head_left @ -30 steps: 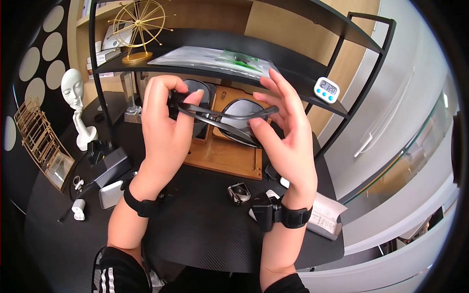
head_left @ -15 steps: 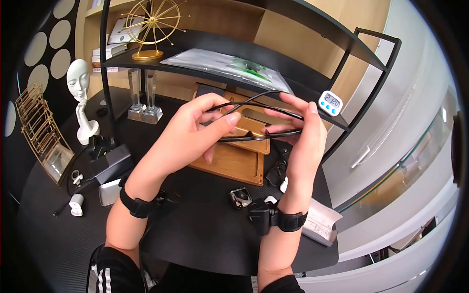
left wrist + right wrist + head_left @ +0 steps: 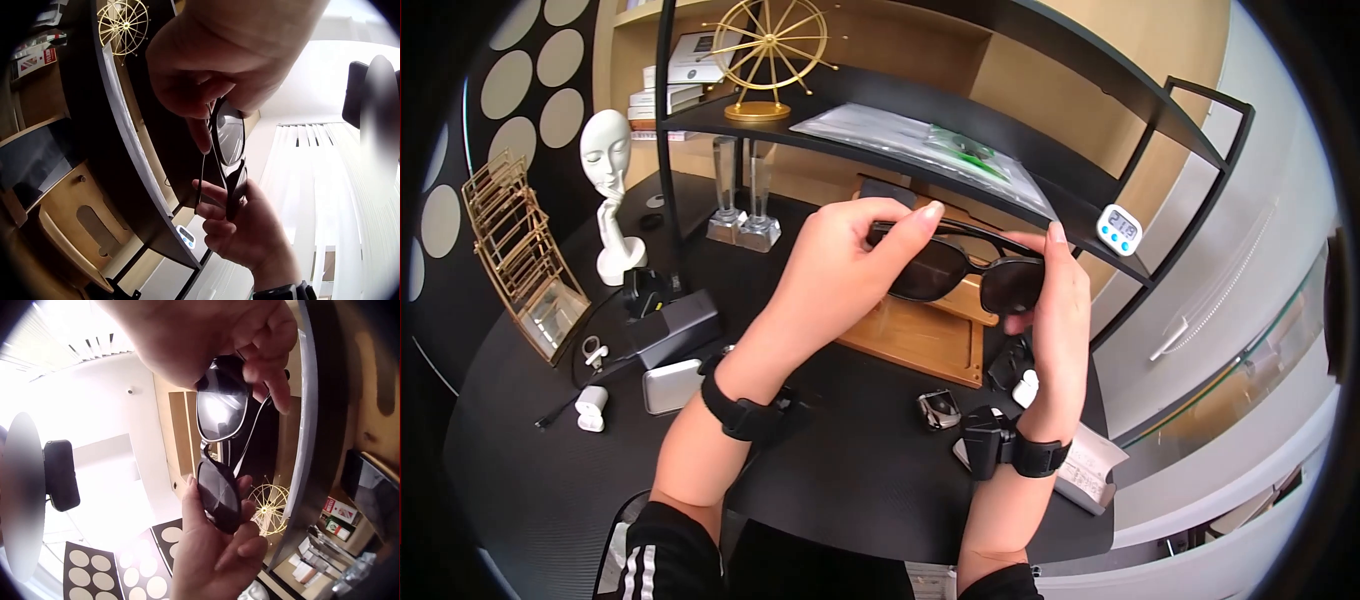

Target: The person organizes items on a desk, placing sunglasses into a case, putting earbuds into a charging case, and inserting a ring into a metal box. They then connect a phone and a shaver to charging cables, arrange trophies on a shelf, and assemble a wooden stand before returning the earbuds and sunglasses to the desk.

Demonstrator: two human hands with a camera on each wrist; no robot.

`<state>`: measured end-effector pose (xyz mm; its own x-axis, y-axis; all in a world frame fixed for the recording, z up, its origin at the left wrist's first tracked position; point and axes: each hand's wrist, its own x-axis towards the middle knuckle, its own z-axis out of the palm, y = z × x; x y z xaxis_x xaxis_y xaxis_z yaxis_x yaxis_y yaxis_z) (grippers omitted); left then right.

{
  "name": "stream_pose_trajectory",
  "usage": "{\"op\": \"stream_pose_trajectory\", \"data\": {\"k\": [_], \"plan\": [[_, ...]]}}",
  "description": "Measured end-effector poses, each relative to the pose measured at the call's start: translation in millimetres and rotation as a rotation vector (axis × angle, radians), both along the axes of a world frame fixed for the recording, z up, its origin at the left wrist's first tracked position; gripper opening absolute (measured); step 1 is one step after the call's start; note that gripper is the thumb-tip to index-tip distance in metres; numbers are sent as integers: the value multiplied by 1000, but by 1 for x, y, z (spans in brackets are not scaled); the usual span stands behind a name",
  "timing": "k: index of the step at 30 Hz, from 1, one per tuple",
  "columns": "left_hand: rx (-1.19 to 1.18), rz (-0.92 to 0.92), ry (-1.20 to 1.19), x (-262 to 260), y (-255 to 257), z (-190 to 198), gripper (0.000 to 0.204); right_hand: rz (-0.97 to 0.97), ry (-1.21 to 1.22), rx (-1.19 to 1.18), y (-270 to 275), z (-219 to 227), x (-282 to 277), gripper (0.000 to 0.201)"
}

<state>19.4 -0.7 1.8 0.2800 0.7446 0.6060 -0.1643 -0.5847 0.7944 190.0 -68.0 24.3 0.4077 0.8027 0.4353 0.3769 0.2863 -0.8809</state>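
Dark-lensed sunglasses (image 3: 932,270) are held up in front of the shelf, lenses facing the head camera. My left hand (image 3: 840,270) pinches their left end between thumb and fingers. At the other end my right hand (image 3: 1060,310) grips the frame, with fingers behind it. The left wrist view shows the sunglasses (image 3: 230,134) edge-on between both hands. In the right wrist view light reflects off one lens of the sunglasses (image 3: 220,406).
A wooden tray (image 3: 920,345) lies behind the hands. A smartwatch (image 3: 938,410), earbud case (image 3: 591,408), grey case (image 3: 672,388) and white sculpture (image 3: 608,155) stand on the black table (image 3: 840,500). The shelf holds a timer (image 3: 1118,230) and golden wheel (image 3: 769,40).
The sunglasses have turned, so their lenses now face the head camera. Both hands sit farther right in view, still holding them. The head view has shifted, moving the surroundings rightward.
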Motion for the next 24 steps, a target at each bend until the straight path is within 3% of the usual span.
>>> {"op": "stream_pose_trajectory", "data": {"k": [4,6,10,12,20,24], "plan": [[46,82,35,-4,-1,2,37,-103,-28,-106,-2,2,-8,54],[147,90,-4,-5,3,1,36,-95,-57,-109,-4,2,-8,54],[78,95,-6,-6,3,2,36,-53,-116,-109,-7,2,-9,55],[165,148,-50,-8,7,2,35,-70,-134,-108,-8,1,-14,54],[77,293,-204,-16,14,6,31,92,-298,-51,-8,-1,-22,57],[100,251,-227,-24,24,6,27,149,-286,94,-9,-6,-29,55]]}}
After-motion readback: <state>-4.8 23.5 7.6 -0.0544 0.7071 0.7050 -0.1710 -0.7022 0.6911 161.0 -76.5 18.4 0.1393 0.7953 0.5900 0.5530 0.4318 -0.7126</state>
